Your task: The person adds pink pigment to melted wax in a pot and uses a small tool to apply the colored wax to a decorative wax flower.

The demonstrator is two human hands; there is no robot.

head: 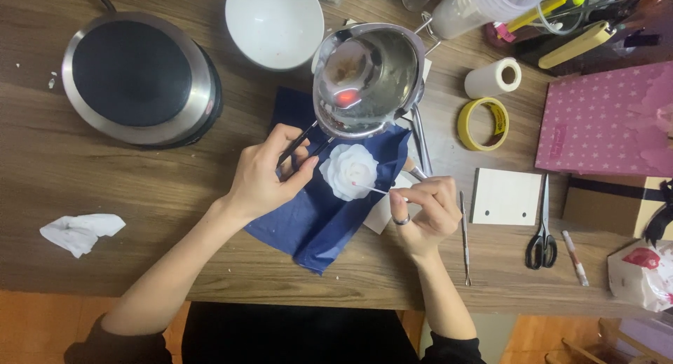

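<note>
A white rose-shaped wax flower lies on a dark blue cloth in the middle of the wooden table. My right hand, a ring on one finger, pinches a thin stick whose tip touches the flower's right side. My left hand rests on the cloth just left of the flower and grips the dark handle of a steel melting pot, which stands right behind the flower.
A round electric hotplate sits at the back left, a white bowl behind the pot. Yellow tape, a paper roll, a white card, scissors, a metal pick and a pink box lie right. Crumpled tissue lies left.
</note>
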